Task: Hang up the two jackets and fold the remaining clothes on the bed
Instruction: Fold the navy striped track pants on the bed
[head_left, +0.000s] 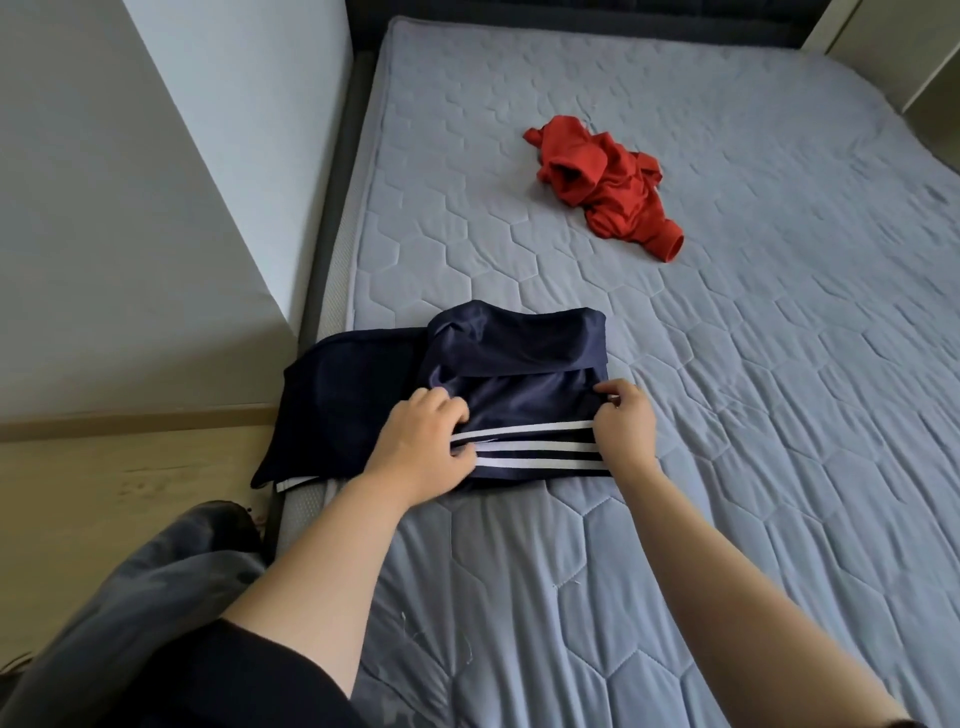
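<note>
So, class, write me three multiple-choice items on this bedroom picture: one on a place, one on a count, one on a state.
1. Where does the red garment lie?
A. on the floor
B. on the mattress, beyond the navy garment
C. in a hand

2. How many white stripes run between the two hands?
A. one
B. five
C. three

3. What is the state of the red garment?
A. crumpled
B. neatly folded
C. on a hanger

Answers: B, it sits further up the bed; C, three white bands show; A, it lies in a loose heap while the left hand and right hand grip the navy one.
</note>
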